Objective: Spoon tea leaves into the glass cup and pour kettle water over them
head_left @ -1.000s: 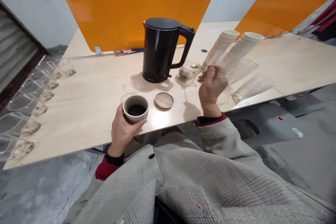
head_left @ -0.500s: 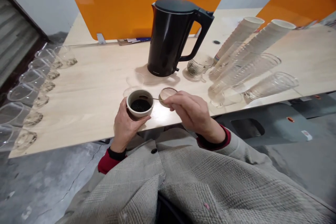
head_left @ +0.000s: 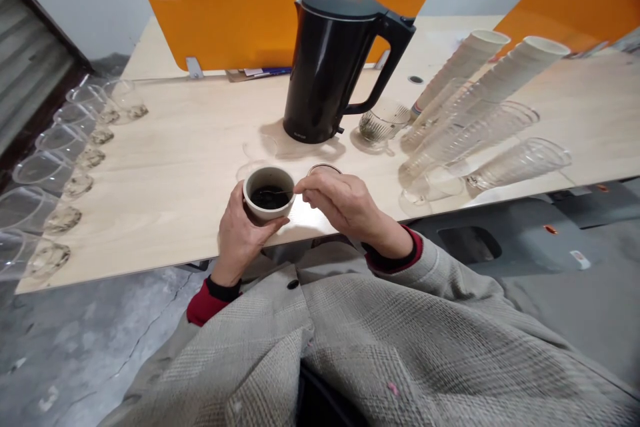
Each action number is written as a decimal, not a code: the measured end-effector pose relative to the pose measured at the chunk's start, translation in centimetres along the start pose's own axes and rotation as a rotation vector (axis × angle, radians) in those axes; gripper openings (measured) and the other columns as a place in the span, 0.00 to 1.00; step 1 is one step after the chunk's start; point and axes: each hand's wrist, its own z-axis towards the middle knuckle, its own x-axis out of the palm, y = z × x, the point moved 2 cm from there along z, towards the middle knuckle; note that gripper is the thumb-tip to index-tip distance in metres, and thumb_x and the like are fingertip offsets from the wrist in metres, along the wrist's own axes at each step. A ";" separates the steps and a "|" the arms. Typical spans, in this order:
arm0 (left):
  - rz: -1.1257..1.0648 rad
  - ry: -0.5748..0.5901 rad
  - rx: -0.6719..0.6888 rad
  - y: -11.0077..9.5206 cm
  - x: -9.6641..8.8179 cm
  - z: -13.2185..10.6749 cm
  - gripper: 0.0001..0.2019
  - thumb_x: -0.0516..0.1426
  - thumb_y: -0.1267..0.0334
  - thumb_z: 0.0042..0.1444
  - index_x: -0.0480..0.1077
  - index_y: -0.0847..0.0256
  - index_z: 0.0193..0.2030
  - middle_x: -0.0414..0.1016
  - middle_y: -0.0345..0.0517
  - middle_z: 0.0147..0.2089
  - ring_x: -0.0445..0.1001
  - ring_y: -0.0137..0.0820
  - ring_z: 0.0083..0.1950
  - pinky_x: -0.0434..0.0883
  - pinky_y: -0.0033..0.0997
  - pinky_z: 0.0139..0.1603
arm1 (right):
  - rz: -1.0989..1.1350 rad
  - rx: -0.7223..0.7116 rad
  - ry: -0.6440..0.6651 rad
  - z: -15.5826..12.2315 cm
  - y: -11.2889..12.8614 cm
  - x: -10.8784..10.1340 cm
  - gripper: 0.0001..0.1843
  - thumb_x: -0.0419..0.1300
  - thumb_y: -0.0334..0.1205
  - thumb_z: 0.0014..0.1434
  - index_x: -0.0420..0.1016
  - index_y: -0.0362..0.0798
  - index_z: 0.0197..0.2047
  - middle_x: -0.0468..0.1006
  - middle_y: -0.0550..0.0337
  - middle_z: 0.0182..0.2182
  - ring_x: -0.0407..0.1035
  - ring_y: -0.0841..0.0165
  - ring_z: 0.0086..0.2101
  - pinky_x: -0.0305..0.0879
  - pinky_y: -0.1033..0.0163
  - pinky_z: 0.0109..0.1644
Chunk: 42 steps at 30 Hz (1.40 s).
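Note:
A small beige cup (head_left: 267, 210) with dark contents stands near the front edge of the wooden table (head_left: 175, 167). My left hand (head_left: 239, 237) is wrapped round the cup's left side. My right hand (head_left: 340, 200) pinches a thin spoon (head_left: 280, 194) whose bowl is dipped into the dark contents. A round wooden lid (head_left: 323, 167) lies just behind my right hand, mostly hidden. A black electric kettle (head_left: 333, 67) stands behind the cup. A small ribbed glass bowl (head_left: 381, 124) sits to the kettle's right.
Stacks of white paper cups (head_left: 465, 73) and clear plastic cups (head_left: 500, 153) lie on their sides at the right. A row of clear cups (head_left: 55, 173) runs along the left edge. Orange dividers (head_left: 240, 7) stand at the back.
My right hand carried the spoon from the glass bowl by the kettle down to the cup and dipped it in. The left hand stayed on the cup.

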 end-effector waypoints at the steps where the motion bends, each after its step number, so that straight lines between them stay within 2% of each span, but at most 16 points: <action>1: 0.004 -0.001 0.010 0.0 0.0 0.0 0.49 0.77 0.46 0.45 0.64 0.53 0.71 0.78 0.55 0.68 0.79 0.53 0.68 0.78 0.55 0.65 | 0.035 0.051 -0.020 0.0 -0.1 -0.2 0.11 0.53 0.37 0.78 0.78 0.53 0.50 0.79 0.63 0.31 0.73 0.71 0.29 0.70 0.63 0.36; 6: 0.019 -0.012 0.028 0.1 0.0 0.1 0.49 0.78 0.46 0.45 0.63 0.53 0.71 0.77 0.55 0.68 0.79 0.53 0.68 0.78 0.54 0.65 | 0.249 0.314 -0.243 -0.3 -0.8 -0.8 0.14 0.57 0.49 0.79 0.80 0.52 0.46 0.78 0.65 0.28 0.74 0.74 0.26 0.72 0.67 0.31; 9: 0.020 -0.012 0.024 0.1 0.0 0.1 0.50 0.78 0.45 0.44 0.63 0.54 0.71 0.77 0.56 0.68 0.79 0.54 0.68 0.78 0.55 0.65 | 0.363 0.387 -0.337 -0.3 -1.2 -0.8 0.16 0.62 0.55 0.75 0.80 0.52 0.44 0.77 0.66 0.26 0.73 0.73 0.24 0.72 0.67 0.29; 16: 0.009 -0.023 0.061 0.2 0.1 0.0 0.50 0.78 0.45 0.46 0.63 0.55 0.71 0.77 0.57 0.69 0.79 0.52 0.69 0.78 0.54 0.66 | 0.508 0.446 -0.431 -0.1 -1.9 -0.6 0.18 0.66 0.58 0.72 0.80 0.51 0.43 0.76 0.68 0.26 0.72 0.75 0.23 0.74 0.68 0.28; 24: -0.016 -0.008 0.051 0.1 0.0 0.0 0.49 0.77 0.45 0.47 0.63 0.54 0.71 0.77 0.56 0.69 0.78 0.52 0.69 0.77 0.54 0.68 | 0.469 0.435 -0.555 1.0 -3.6 -1.4 0.18 0.62 0.61 0.74 0.77 0.55 0.45 0.73 0.68 0.28 0.71 0.74 0.24 0.79 0.66 0.31; 27: -0.015 -0.011 0.062 0.2 0.0 0.0 0.48 0.77 0.44 0.47 0.63 0.54 0.71 0.77 0.56 0.69 0.77 0.52 0.70 0.76 0.55 0.69 | 0.373 0.387 -0.578 2.1 -4.2 -1.8 0.19 0.58 0.63 0.76 0.76 0.56 0.46 0.72 0.67 0.30 0.72 0.73 0.26 0.78 0.66 0.31; 30: -0.014 -0.014 0.070 0.3 0.1 0.0 0.48 0.77 0.44 0.48 0.63 0.54 0.72 0.77 0.56 0.69 0.78 0.52 0.70 0.76 0.55 0.69 | 0.262 0.354 -0.604 3.0 -4.9 -1.2 0.22 0.53 0.65 0.77 0.76 0.57 0.47 0.72 0.67 0.30 0.73 0.73 0.26 0.76 0.65 0.32; 35: -0.020 -0.004 0.056 0.4 0.1 0.1 0.49 0.77 0.45 0.47 0.62 0.55 0.72 0.77 0.58 0.69 0.77 0.53 0.70 0.75 0.56 0.70 | 0.163 0.286 -0.423 3.8 -6.3 2.3 0.24 0.55 0.65 0.76 0.77 0.53 0.43 0.75 0.66 0.29 0.72 0.74 0.25 0.70 0.66 0.32; 37: -0.022 -0.003 0.058 0.4 0.1 0.1 0.49 0.77 0.45 0.48 0.62 0.56 0.72 0.76 0.59 0.70 0.77 0.53 0.71 0.75 0.56 0.71 | 0.158 0.289 -0.409 3.8 -6.8 3.0 0.25 0.55 0.64 0.76 0.77 0.52 0.43 0.76 0.66 0.28 0.71 0.74 0.25 0.69 0.66 0.32; 42: -0.008 -0.017 0.063 0.5 0.2 0.0 0.49 0.76 0.45 0.48 0.62 0.55 0.72 0.77 0.58 0.69 0.78 0.52 0.70 0.76 0.55 0.70 | 0.160 0.320 -0.481 3.6 -6.7 2.5 0.24 0.54 0.64 0.76 0.77 0.53 0.45 0.76 0.66 0.29 0.72 0.74 0.25 0.69 0.66 0.32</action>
